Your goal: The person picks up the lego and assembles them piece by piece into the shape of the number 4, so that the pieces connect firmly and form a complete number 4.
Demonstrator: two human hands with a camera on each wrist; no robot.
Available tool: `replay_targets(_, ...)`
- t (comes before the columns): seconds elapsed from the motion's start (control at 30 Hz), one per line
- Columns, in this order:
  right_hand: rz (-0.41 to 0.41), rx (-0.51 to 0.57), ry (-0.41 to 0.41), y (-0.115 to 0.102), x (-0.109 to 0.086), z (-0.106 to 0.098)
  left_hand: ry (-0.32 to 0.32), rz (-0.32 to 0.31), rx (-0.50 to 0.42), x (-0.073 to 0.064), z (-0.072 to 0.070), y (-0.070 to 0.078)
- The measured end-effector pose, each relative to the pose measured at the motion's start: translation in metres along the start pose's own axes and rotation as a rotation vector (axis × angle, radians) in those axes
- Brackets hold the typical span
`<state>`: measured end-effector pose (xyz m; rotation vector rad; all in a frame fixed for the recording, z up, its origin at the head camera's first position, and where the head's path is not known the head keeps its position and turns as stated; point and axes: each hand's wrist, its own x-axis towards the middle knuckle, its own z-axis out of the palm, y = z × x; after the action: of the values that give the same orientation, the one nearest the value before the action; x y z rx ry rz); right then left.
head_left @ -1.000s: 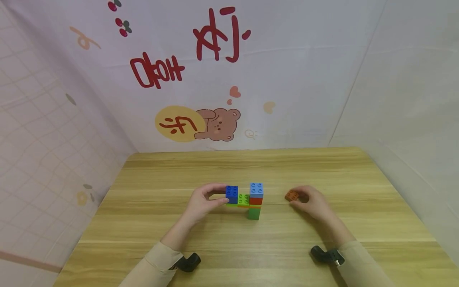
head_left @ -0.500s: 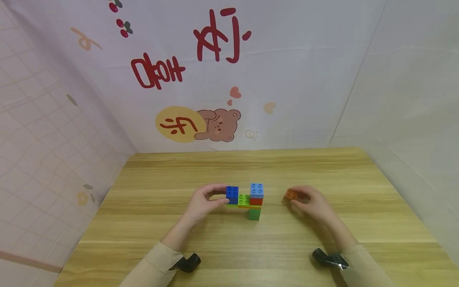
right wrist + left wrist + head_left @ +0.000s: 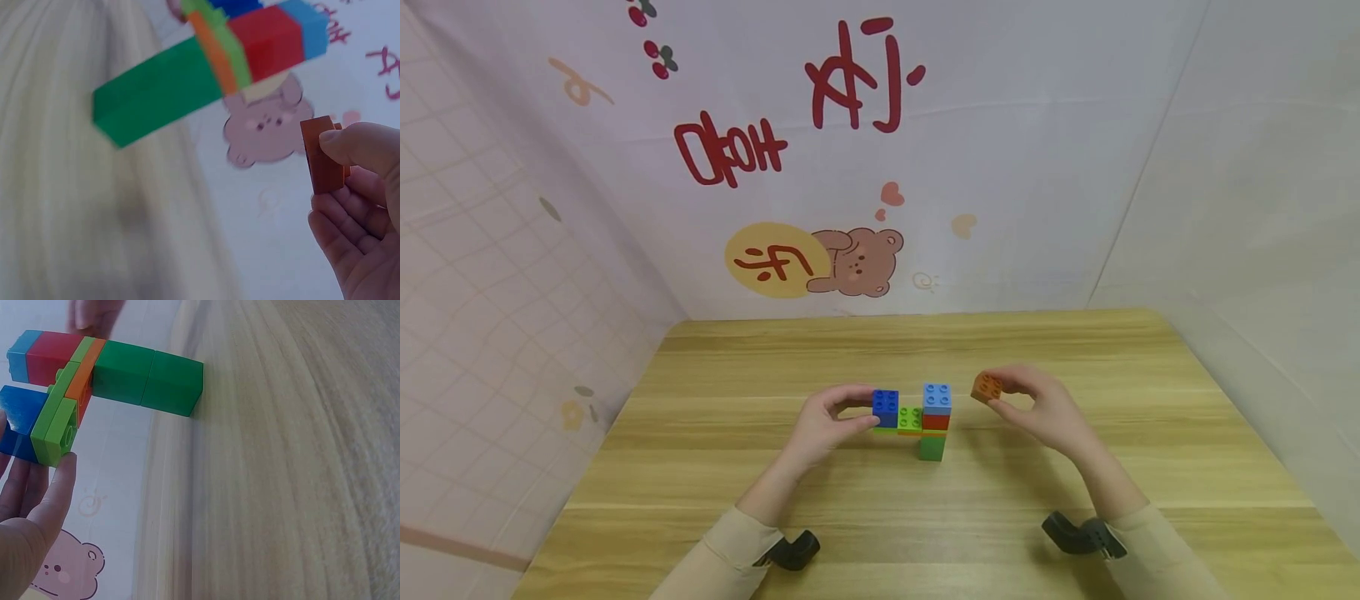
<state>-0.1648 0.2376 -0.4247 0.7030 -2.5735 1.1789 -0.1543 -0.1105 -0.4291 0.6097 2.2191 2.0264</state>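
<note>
A structure of toy building blocks stands upright on the table: two green blocks (image 3: pixel 147 378) at the base, then thin orange and lime plates (image 3: pixel 219 53), a red block (image 3: pixel 936 422) and a light blue block (image 3: pixel 937 398) on top. Its lime arm reaches left and bears a dark blue block (image 3: pixel 885 408). My left hand (image 3: pixel 822 425) grips this arm end by the blue block, a finger under the lime piece (image 3: pixel 61 428). To the right of the tower, my right hand (image 3: pixel 1037 408) pinches an orange-brown block (image 3: pixel 987 387) between thumb and fingers, raised above the table.
The wooden table (image 3: pixel 880 533) meets a white cloth backdrop (image 3: pixel 1030 167) with a printed bear (image 3: pixel 857 262) and red characters. Cloth also hangs along both sides. Black wrist-worn devices (image 3: pixel 1078 533) sit at each sleeve.
My right hand has lifted the orange-brown block off the table and brought it left, nearer the tower. My left hand and the structure have stayed in place.
</note>
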Motion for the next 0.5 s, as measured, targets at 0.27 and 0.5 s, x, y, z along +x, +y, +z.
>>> replay_targets(0.27,-0.101,-0.016,0.042,-0.037,0.012,-0.007,0.005,0.000,-0.023,0.000,0.001,0.000)
replay_targets(0.5,-0.193,-0.048,0.037,-0.070,0.023,0.000,0.016,-0.015,-0.024,-0.002,0.000,-0.001)
